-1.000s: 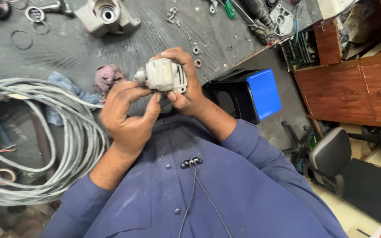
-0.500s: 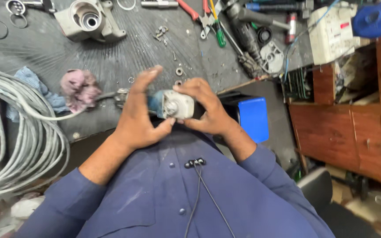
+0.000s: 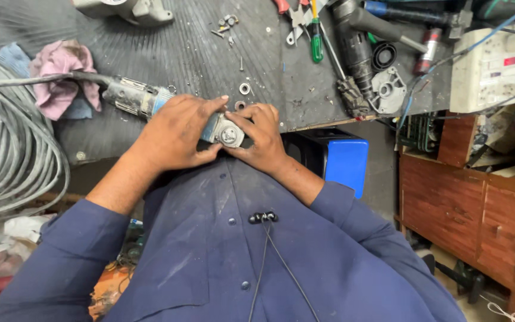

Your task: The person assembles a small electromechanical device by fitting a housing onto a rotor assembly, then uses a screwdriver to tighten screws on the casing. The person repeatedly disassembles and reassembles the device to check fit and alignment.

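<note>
Two hands meet on a corded power tool [image 3: 168, 110] at the middle of the frame, its grey and blue body lying along the near edge of the dark workbench [image 3: 168, 53] with the cable running off to the left. The left hand [image 3: 177, 134] is wrapped around the body, and the right hand [image 3: 263, 137] grips the round metal head end, fingertips pressed on its rim. As a judgement, the work looks partway: the tool is in one piece in the hands, yet loose washers [image 3: 244, 89] and screws [image 3: 226, 24] lie scattered just above the hands, and a separate grey cover piece [image 3: 388, 89] sits at the upper right beside a green-handled screwdriver [image 3: 316, 36], so some fitting seems left. Against the picture half a second back, the tool is now lower and flatter on the bench, where it was lifted nearer the chest, and the pink rag [image 3: 61, 74] sits further toward the upper left.
</note>
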{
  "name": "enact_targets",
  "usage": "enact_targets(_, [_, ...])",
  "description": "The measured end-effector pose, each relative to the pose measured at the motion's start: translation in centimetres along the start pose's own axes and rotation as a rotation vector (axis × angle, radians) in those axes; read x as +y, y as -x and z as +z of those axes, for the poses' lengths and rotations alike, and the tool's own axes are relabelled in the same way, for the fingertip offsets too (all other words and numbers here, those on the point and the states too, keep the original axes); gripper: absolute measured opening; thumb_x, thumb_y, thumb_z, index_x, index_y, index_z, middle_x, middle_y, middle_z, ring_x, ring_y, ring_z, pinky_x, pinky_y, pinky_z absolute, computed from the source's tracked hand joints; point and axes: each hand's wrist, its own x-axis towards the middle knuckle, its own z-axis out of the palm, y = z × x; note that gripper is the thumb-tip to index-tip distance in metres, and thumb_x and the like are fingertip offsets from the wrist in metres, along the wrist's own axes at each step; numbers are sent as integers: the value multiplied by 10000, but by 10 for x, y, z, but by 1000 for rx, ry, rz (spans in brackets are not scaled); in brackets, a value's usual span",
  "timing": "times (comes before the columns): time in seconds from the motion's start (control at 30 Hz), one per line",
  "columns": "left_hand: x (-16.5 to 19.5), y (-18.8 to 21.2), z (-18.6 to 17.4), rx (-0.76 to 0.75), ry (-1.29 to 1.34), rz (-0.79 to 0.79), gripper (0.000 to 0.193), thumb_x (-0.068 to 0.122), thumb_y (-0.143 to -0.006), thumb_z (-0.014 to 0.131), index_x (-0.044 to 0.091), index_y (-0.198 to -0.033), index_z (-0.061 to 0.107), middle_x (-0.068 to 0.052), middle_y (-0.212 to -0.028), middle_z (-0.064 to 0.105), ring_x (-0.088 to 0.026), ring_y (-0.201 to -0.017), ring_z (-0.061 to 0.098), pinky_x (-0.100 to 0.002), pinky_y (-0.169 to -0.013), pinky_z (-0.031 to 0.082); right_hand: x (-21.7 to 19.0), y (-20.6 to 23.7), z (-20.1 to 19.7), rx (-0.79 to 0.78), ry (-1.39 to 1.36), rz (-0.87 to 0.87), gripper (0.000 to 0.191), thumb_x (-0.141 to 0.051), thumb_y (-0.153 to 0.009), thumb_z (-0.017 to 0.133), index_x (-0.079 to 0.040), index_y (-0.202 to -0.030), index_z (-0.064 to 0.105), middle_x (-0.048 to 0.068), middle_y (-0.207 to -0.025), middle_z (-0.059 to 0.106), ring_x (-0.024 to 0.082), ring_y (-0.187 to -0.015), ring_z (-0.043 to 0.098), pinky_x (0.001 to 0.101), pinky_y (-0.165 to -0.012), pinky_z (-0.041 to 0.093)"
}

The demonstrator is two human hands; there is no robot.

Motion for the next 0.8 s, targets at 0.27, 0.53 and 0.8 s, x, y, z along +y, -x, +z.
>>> enact_targets(0.27, [-2,-9,-6,-56,-15,2,911,282,-729,861,16,-1494,443,-159,-1032,652,-363,-983,631,-463,-945,490,2,3,-2,3,-114,12,644,-148,-722,939,-72,-1282,630,67,-1159,652,287,-1158,633,437,-1044,429])
enact_targets(0.53, [-10,-15,-13,-195,-291,81,787,476,-703,806,45,-1333,614,-90,-1122,710,-272,-1023,654,-418,-922,468,-6,6,-1,-21,-76,31,654,-162,-759,934,-57,-1315,607,97,-1309,665,278,-1208,638,437,-1071,425])
enact_targets(0.8, [-19,-6,-23,-137,-139,134,668,425,-788,833,46,-1302,639,-87,-1172,704,-272,-1069,660,-414,-918,486,-18,-5,-1,-92,-158,80,675,-148,-768,936,-73,-1356,612,74,-1272,663,265,-1216,649,422,-1125,450])
